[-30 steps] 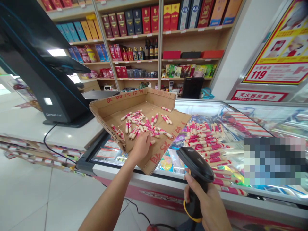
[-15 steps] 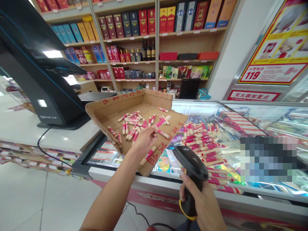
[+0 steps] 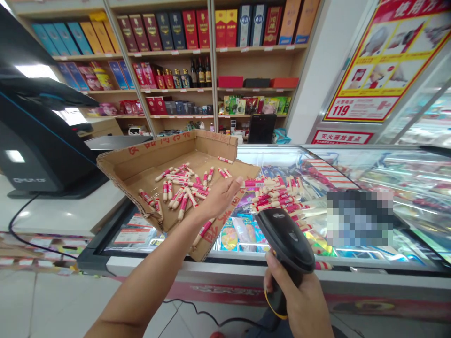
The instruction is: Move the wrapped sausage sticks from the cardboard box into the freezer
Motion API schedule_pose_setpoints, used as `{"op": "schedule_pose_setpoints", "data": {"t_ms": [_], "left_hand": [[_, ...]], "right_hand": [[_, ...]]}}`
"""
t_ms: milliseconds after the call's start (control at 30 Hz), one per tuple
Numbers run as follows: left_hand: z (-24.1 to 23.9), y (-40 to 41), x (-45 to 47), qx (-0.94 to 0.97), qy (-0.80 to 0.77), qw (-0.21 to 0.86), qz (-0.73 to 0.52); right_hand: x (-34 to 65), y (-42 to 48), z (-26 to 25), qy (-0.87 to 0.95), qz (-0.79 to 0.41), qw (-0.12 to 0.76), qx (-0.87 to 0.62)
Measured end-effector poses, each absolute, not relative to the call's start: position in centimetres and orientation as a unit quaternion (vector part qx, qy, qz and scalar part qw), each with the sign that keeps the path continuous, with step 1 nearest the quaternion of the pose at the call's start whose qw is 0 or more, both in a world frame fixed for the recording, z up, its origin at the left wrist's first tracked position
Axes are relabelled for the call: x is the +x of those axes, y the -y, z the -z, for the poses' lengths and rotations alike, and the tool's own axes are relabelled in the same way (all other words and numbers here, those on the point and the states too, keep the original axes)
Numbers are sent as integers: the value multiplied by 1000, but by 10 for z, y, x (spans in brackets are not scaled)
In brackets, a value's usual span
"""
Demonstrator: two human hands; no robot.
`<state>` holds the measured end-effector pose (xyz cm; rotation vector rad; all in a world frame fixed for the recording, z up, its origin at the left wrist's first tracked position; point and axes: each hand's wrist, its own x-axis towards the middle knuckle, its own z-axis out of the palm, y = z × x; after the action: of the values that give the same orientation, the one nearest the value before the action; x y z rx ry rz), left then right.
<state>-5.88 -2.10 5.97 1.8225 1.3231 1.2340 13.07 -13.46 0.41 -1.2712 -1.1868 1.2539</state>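
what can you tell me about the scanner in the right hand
The barcode scanner is a black pistol-shaped handheld of plastic look, with a broad rounded head and a yellow-orange ring at the base of its grip. The right hand wraps the handle, holding it upright in front of the glass freezer top, head tilted forward.

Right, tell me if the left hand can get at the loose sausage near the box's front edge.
Probably yes. The left hand hangs just above the box, and the sausage lies below the wrist, uncovered. The hand already pinches one stick, which may hamper a second grab.
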Motion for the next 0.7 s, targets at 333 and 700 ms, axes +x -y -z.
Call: {"op": "schedule_pose_setpoints", "data": {"t_ms": [333, 700], "left_hand": [[-14, 14, -48, 818, -452, 137, -328], [-4, 18, -43, 774, -472, 200, -372]], "right_hand": [[138, 144, 9, 449, -475, 498, -570], [128, 140, 17, 439, -493, 505, -556]]}}
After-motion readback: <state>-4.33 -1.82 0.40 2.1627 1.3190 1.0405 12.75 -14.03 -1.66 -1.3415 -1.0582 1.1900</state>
